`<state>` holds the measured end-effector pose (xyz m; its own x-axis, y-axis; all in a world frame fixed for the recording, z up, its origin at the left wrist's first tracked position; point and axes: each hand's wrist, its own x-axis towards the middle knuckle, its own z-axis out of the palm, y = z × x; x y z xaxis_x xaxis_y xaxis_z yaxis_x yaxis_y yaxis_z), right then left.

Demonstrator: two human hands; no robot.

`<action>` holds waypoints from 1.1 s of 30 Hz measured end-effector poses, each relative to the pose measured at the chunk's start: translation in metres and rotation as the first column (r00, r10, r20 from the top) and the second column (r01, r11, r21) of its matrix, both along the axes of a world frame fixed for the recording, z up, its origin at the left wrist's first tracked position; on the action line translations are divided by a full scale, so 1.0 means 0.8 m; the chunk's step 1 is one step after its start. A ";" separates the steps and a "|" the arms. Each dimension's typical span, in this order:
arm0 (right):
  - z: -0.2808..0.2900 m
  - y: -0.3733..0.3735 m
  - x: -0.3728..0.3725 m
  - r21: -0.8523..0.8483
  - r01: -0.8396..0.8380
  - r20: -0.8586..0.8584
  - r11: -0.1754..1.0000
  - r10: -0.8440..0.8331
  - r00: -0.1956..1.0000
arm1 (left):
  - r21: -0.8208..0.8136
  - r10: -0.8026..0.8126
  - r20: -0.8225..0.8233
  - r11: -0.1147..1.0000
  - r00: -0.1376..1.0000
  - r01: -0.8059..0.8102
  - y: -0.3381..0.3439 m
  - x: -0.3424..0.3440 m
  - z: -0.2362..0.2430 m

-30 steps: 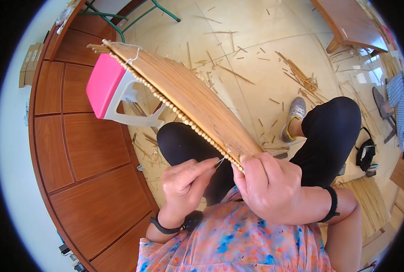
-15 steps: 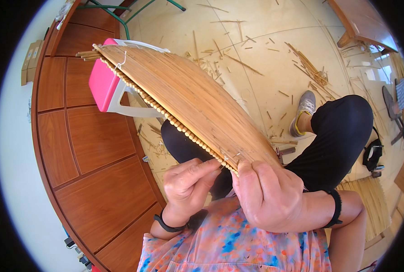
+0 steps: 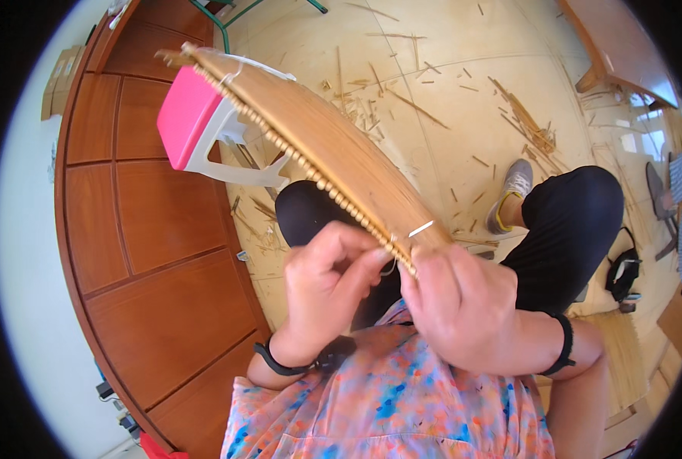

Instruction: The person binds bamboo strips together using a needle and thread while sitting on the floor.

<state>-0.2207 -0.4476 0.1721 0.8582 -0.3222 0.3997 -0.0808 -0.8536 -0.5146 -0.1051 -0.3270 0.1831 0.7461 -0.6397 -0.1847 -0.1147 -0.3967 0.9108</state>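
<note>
While the slat panel [image 3: 310, 126] slants from upper left to centre, the right hand [image 3: 463, 306] clamps its lower end between thumb and fingers. At the edge, the left hand [image 3: 327, 287] presses thumb and fingertip together; what they pinch is hidden. Probably light, stiff along its slats and bendable across them, the panel suits an edge hold. Behind its far end, a pink stool [image 3: 192, 115] could snag it; the left knee [image 3: 299, 210] crowds close beneath.
</note>
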 end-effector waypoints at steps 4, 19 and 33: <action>-0.005 -0.016 0.005 0.003 0.078 0.070 0.997 -0.078 0.994 | 0.044 -0.168 0.086 0.985 0.982 0.165 -0.021 0.005 0.006; -0.015 -0.048 0.003 -0.046 0.168 0.043 0.985 -0.166 0.985 | -0.107 -0.222 0.430 0.950 0.875 0.293 -0.072 0.003 -0.025; -0.009 -0.148 0.079 0.034 0.542 -0.077 0.839 -0.539 0.839 | 0.086 -0.421 0.661 0.865 0.621 0.494 -0.029 -0.121 0.000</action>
<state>-0.1578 -0.5662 0.1647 0.5636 -0.7610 0.3213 -0.5544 -0.6368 -0.5358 -0.2021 -0.3504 0.1834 0.2594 -0.9177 0.3009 -0.8211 -0.0456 0.5689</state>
